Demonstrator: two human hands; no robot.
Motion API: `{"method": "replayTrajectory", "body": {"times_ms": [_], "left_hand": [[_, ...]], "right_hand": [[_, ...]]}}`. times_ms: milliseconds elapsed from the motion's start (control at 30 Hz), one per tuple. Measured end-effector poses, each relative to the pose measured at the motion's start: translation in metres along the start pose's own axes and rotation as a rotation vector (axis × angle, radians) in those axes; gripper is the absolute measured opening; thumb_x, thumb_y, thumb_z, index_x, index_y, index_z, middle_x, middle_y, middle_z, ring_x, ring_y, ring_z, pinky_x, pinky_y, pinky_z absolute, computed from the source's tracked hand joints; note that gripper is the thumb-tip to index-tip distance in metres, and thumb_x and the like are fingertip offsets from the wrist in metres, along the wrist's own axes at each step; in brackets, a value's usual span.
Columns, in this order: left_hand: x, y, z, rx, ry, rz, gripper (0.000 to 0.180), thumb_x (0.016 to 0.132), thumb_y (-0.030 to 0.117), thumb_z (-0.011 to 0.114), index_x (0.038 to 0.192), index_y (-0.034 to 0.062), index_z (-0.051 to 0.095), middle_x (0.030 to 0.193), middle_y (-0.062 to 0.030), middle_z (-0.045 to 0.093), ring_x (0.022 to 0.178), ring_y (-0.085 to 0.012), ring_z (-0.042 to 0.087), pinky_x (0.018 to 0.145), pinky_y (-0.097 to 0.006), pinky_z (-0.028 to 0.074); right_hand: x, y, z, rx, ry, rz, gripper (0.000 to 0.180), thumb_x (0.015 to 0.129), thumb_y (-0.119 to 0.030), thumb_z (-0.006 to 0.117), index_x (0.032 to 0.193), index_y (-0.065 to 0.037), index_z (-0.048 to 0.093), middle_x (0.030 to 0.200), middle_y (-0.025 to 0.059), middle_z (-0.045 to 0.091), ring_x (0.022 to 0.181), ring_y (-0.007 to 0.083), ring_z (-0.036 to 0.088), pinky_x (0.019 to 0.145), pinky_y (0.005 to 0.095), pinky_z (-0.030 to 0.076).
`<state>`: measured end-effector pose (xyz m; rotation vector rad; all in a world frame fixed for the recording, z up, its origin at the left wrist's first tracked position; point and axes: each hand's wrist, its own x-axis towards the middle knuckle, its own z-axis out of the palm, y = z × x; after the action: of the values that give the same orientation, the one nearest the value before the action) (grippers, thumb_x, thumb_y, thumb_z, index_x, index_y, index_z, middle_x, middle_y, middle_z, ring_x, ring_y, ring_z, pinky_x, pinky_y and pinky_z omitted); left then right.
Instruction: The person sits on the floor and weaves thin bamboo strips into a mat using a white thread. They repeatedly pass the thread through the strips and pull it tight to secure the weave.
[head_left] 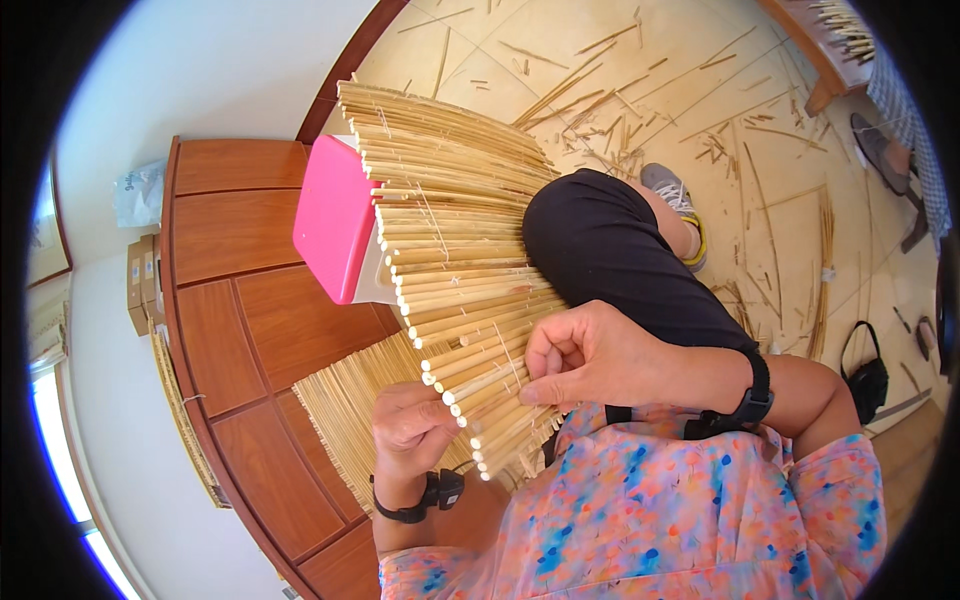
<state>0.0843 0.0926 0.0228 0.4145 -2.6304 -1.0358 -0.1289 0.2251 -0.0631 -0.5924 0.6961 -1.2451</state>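
Note:
A mat of pale reed sticks (460,230), bound in rows with thin thread, lies over my thigh and slopes from a pink-topped stool down to my lap. My left hand (408,428) is closed at the cut ends of the sticks on the near left edge, with fingertips pinched against them. On the mat's upper face rests my right hand (595,355), fingers curled and thumb pressed to index finger close to a line of thread. Whatever is between those fingertips is too small to make out. Both wrists wear black straps.
The pink stool (335,220) props the mat's far left side. Another reed mat (345,410) lies beneath, by the wooden cabinet (260,230). Loose sticks and cut pieces (600,110) litter the tiled floor. A black bag (866,380) lies right; another person's foot (880,150) shows at upper right.

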Motion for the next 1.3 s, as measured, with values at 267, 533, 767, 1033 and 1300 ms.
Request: {"method": "replayTrajectory", "body": {"times_ms": [267,533,767,1033,1300], "left_hand": [[0.001,-0.001,-0.002,0.023,-0.002,0.030,0.012,0.069,0.001,0.077,0.071,0.0055,0.066,0.057,-0.0046,0.054,0.047,-0.0229,0.052,0.044,-0.034,0.035],[0.007,-0.006,-0.001,0.043,-0.030,0.101,0.012,0.070,0.002,0.078,0.072,0.0056,0.067,0.063,-0.0070,0.061,0.050,-0.0249,0.057,0.046,-0.034,0.039],[0.011,-0.011,-0.002,-0.018,-0.058,0.133,0.011,0.073,0.005,0.080,0.075,0.0070,0.069,0.067,-0.0071,0.065,0.053,-0.0252,0.061,0.047,-0.033,0.042],[0.001,-0.012,-0.007,0.160,-0.090,0.056,0.013,0.077,0.005,0.075,0.090,0.0028,0.074,0.081,-0.0109,0.070,0.066,-0.0284,0.067,0.057,-0.035,0.050],[-0.011,-0.002,0.001,0.164,0.023,-0.027,0.021,0.073,-0.001,0.074,0.094,-0.0006,0.073,0.085,-0.0128,0.069,0.070,-0.0297,0.066,0.060,-0.036,0.051]], "right_hand": [[0.002,0.001,0.004,-0.001,-0.016,-0.015,0.024,0.088,-0.017,0.080,0.082,-0.003,0.061,0.066,0.0006,0.063,0.057,0.0058,0.060,0.050,0.0209,0.046],[-0.002,-0.007,0.005,0.010,-0.016,0.027,0.017,0.089,-0.006,0.077,0.083,-0.003,0.062,0.073,-0.0006,0.063,0.063,0.0047,0.063,0.054,0.0183,0.049],[-0.002,-0.003,0.008,0.010,0.001,0.015,0.016,0.090,-0.006,0.076,0.085,-0.003,0.062,0.074,-0.0004,0.064,0.064,0.0050,0.063,0.055,0.0183,0.050],[-0.006,-0.010,0.008,-0.170,-0.068,0.055,0.015,0.089,-0.009,0.078,0.087,-0.002,0.065,0.077,-0.0005,0.065,0.066,0.0038,0.061,0.057,0.0198,0.050],[-0.015,-0.002,0.021,-0.456,0.040,-0.224,0.020,0.083,-0.014,0.083,0.082,-0.003,0.067,0.070,-0.0016,0.066,0.063,0.0010,0.057,0.055,0.0192,0.047]]}}
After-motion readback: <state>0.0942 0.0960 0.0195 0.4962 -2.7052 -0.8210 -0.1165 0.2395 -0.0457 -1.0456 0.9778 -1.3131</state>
